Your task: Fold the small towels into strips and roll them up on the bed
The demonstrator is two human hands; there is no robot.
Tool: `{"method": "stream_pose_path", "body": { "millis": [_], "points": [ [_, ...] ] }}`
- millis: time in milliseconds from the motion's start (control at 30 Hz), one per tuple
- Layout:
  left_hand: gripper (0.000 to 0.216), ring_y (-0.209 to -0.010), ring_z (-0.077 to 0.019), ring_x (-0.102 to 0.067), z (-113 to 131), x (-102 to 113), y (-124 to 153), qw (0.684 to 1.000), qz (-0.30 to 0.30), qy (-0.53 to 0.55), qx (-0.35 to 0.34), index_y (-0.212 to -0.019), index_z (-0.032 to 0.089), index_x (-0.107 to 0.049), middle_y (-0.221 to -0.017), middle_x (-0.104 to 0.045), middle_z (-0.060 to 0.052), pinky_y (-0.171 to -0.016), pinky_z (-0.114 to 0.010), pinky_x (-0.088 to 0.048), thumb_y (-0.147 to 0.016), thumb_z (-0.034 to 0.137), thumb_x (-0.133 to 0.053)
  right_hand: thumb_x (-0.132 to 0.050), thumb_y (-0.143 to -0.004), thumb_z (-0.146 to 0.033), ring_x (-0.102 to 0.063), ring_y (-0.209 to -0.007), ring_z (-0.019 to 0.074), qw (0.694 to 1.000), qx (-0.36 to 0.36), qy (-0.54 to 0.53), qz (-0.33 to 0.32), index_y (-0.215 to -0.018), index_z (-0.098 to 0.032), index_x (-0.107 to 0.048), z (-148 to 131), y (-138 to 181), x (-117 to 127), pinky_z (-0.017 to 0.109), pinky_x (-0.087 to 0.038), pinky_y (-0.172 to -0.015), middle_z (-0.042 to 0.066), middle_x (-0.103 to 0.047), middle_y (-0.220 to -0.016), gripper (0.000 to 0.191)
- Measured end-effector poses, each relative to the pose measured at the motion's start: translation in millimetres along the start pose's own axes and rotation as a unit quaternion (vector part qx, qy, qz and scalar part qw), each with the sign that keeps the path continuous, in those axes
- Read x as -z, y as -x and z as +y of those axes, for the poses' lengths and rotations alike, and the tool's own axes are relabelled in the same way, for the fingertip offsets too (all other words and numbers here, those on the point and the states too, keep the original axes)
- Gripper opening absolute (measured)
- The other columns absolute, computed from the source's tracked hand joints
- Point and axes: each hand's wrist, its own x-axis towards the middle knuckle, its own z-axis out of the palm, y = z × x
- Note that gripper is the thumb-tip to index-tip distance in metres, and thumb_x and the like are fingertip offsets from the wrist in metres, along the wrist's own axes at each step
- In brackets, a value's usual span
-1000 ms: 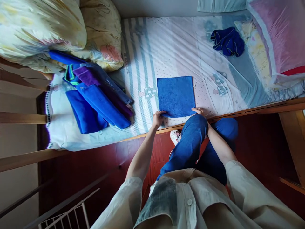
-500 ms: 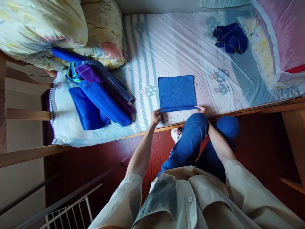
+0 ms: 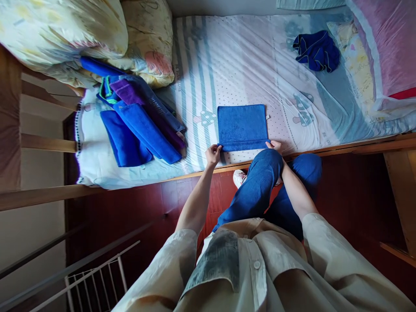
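A blue towel (image 3: 242, 123) lies flat on the bed close to its front edge, with a narrow strip folded over along the near side. My left hand (image 3: 213, 154) pinches the near left corner of that strip. At the near right corner, my right hand (image 3: 274, 146) grips the other end, partly behind my raised knee. A small white tag sticks out from the towel's right side.
Folded blue and purple cloths (image 3: 139, 117) lie in a pile at the left, below patterned bedding (image 3: 146, 43). A crumpled dark blue cloth (image 3: 316, 51) rests at the back right, near a pink pillow (image 3: 386, 47). A white metal rack (image 3: 97, 277) stands at the lower left.
The near edge of the towel, held up a little before, now lies folded over as a flat strip. Both hands stay at its corners. The view has shifted slightly.
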Motion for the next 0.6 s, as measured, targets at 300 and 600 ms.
{"method": "stream_pose_path", "body": {
  "millis": [300, 600],
  "points": [
    [0.02, -0.077, -0.0207, -0.067, -4, -5, 3, 0.999, 0.011, -0.015, 0.044, -0.084, 0.018, -0.068, -0.076, -0.071, -0.004, -0.079, -0.03, -0.048, -0.088, 0.038, -0.066, -0.071, -0.087, -0.037, -0.026, -0.063, 0.0111, 0.998, 0.023, 0.038, -0.034, -0.057, -0.026, -0.024, 18, -9, -3, 0.03, -0.023, -0.061, -0.006, -0.024, -0.061, 0.057],
    [0.025, -0.075, -0.02, -0.066, -8, -4, -2, 0.998, -0.003, -0.027, 0.059, -0.083, 0.017, -0.071, -0.072, -0.069, -0.003, -0.076, -0.03, -0.047, -0.09, 0.04, -0.064, -0.063, -0.088, -0.055, -0.033, -0.063, 0.0132, 0.998, 0.044, 0.038, -0.016, -0.058, -0.025, -0.033, 36, -13, -6, 0.032, -0.026, -0.061, -0.004, -0.035, -0.059, 0.051]
  ]
}}
